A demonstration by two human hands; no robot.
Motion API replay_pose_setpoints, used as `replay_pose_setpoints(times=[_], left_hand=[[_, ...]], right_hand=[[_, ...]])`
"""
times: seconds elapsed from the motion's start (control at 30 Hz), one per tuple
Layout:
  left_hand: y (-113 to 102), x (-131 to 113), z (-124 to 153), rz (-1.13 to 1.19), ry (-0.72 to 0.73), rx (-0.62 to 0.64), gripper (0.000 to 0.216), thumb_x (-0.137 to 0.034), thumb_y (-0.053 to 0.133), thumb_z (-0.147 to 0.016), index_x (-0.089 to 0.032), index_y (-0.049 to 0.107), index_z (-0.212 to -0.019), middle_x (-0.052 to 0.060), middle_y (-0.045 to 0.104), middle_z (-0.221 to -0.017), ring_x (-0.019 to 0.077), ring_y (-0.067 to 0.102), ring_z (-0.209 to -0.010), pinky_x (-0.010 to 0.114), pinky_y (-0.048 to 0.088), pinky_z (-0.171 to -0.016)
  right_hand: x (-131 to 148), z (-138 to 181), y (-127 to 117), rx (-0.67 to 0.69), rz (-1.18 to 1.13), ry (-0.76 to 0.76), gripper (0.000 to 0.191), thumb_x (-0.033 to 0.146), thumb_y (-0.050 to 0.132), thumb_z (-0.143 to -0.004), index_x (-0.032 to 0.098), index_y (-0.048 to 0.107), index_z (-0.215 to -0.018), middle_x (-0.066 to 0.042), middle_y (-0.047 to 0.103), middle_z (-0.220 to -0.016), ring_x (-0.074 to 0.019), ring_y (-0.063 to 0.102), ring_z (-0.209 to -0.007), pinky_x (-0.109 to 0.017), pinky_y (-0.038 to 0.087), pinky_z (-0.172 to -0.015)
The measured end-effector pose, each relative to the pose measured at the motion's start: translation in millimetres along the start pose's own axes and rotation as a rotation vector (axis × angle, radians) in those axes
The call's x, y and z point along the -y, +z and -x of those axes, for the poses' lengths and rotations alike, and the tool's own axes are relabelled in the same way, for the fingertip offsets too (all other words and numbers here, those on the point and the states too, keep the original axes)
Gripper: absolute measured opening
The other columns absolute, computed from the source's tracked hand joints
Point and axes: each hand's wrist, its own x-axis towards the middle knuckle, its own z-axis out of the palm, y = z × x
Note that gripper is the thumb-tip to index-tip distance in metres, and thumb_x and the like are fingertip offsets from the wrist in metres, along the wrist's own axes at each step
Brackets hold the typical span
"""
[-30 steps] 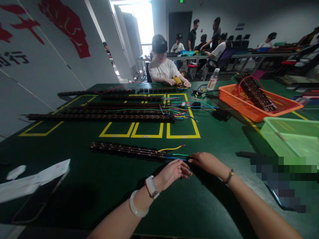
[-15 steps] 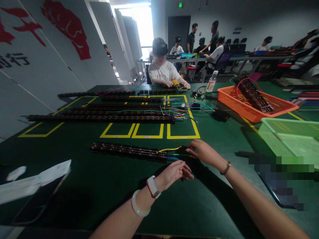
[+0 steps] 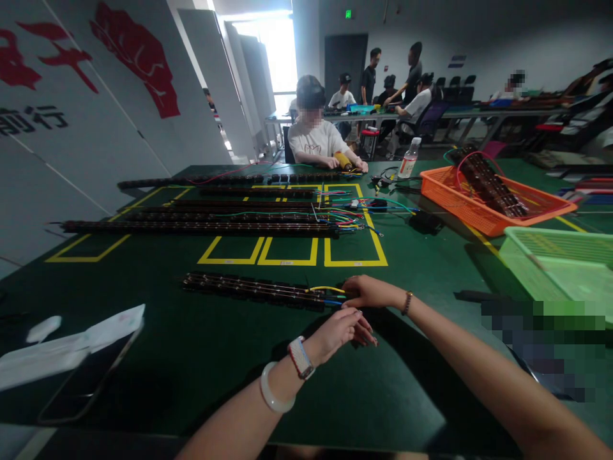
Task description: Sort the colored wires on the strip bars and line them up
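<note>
A dark, strip-like harness bundle (image 3: 253,291) lies on the green table in front of me, with yellow, green and blue wires at its right end. My right hand (image 3: 376,292) is closed at the free ends of these wires; its fingertips partly hide them. Just below and nearer to me, my left hand (image 3: 342,332) hovers with loosely bent fingers apart and nothing visible in them. The yellow wire (image 3: 325,289) arches into the right hand's fingers. A watch and a pale bangle are on my left wrist, a bead bracelet on my right.
Several long dark bundles (image 3: 201,227) lie farther back across yellow tape outlines. An orange basket (image 3: 493,220) holding another bundle and a green basket (image 3: 555,249) stand right. A bottle (image 3: 409,158) is near a co-worker (image 3: 316,140) opposite. A phone (image 3: 89,377) lies left.
My right hand has moved left and closed on the wire ends. My left hand stays about where it was, slightly farther right in view. The camera view has shifted a little.
</note>
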Motion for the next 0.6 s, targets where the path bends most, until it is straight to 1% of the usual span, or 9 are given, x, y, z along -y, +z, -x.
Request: replay_pose_setpoints(times=[0.07, 0.13, 0.2, 0.27, 0.4, 0.5, 0.6], left_hand=[[-2, 4, -2, 0.014, 0.009, 0.004, 0.035, -0.045, 0.048, -0.084, -0.012, 0.059, -0.082, 0.012, 0.068, -0.078, 0.0207, 0.064, -0.077, 0.034, 0.042, -0.075], [-5, 8, -5, 0.036, 0.016, 0.007, 0.035, -0.045, 0.047, -0.084, -0.012, 0.059, -0.082, 0.012, 0.068, -0.076, 0.0206, 0.064, -0.076, 0.033, 0.043, -0.073], [-8, 11, -6, 0.056, 0.011, 0.012, 0.036, -0.044, 0.046, -0.085, -0.011, 0.06, -0.082, 0.013, 0.068, -0.076, 0.0205, 0.064, -0.076, 0.033, 0.043, -0.073], [-9, 12, -7, 0.081, 0.011, 0.024, 0.037, -0.043, 0.044, -0.086, -0.01, 0.06, -0.086, 0.014, 0.069, -0.079, 0.0209, 0.065, -0.079, 0.033, 0.044, -0.074], [-10, 11, -7, 0.179, 0.013, 0.043, 0.033, -0.038, 0.048, -0.086, -0.008, 0.059, -0.097, 0.018, 0.067, -0.095, 0.0232, 0.064, -0.09, 0.039, 0.043, -0.084], [-8, 10, -8, 0.301, 0.013, 0.019, 0.026, -0.03, 0.051, -0.085, -0.011, 0.057, -0.101, 0.017, 0.064, -0.107, 0.0232, 0.062, -0.096, 0.042, 0.041, -0.091], [-7, 11, -10, 0.45, 0.048, -0.041, 0.019, -0.025, 0.048, -0.086, -0.013, 0.056, -0.099, 0.014, 0.064, -0.106, 0.0219, 0.061, -0.099, 0.043, 0.039, -0.095]], right_hand=[[-1, -3, -1, 0.068, -0.039, 0.007, 0.029, 0.039, 0.054, -0.083, 0.013, 0.063, -0.076, -0.001, 0.058, -0.072, -0.0104, 0.048, -0.06, -0.022, 0.035, -0.057], [0, -5, -1, 0.091, -0.059, 0.029, 0.029, 0.037, 0.053, -0.084, 0.013, 0.061, -0.072, 0.002, 0.054, -0.063, -0.0083, 0.042, -0.054, -0.021, 0.03, -0.051], [1, -5, -2, 0.087, -0.076, 0.052, 0.027, 0.037, 0.053, -0.083, 0.012, 0.06, -0.073, 0.004, 0.05, -0.058, -0.0072, 0.038, -0.051, -0.02, 0.027, -0.049], [3, -4, -3, 0.089, -0.1, 0.059, 0.026, 0.036, 0.053, -0.083, 0.012, 0.06, -0.075, 0.005, 0.049, -0.056, -0.0069, 0.036, -0.051, -0.02, 0.026, -0.049], [10, 0, -4, 0.098, -0.1, 0.086, 0.028, 0.036, 0.05, -0.086, 0.013, 0.061, -0.075, 0.004, 0.051, -0.056, -0.007, 0.038, -0.05, -0.02, 0.026, -0.048], [17, 1, -2, 0.039, 0.064, 0.14, 0.027, 0.034, 0.051, -0.086, 0.014, 0.062, -0.071, 0.001, 0.055, -0.057, -0.0078, 0.041, -0.049, -0.021, 0.025, -0.048], [27, 2, 2, -0.06, 0.335, 0.149, 0.023, 0.03, 0.053, -0.084, 0.015, 0.063, -0.069, -0.003, 0.061, -0.063, -0.0107, 0.048, -0.054, -0.023, 0.026, -0.051]])
